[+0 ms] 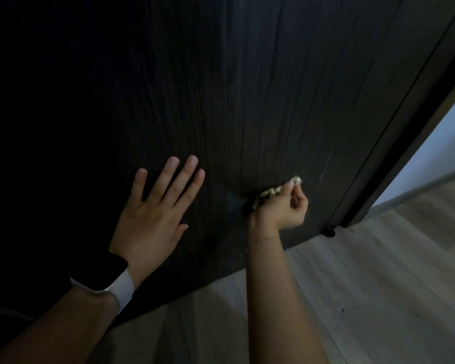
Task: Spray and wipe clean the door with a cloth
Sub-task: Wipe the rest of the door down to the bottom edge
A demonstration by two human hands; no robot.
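A dark wood-grain door (221, 88) fills most of the view, seen from close up and looking down toward its bottom edge. My left hand (153, 211) lies flat against the door's lower part, fingers straight and spread, with a watch on the wrist. To its right, my right hand (281, 206) grips a small pale patterned cloth (271, 191) and holds it against the door near the bottom. Most of the cloth is hidden behind the hand. No spray bottle is in view.
A dark door frame (405, 127) runs diagonally at the right, with a small black stopper or hinge part (329, 231) at its foot. Light wooden floor (365, 285) spreads below. A pale wall and skirting (436, 158) show past the frame.
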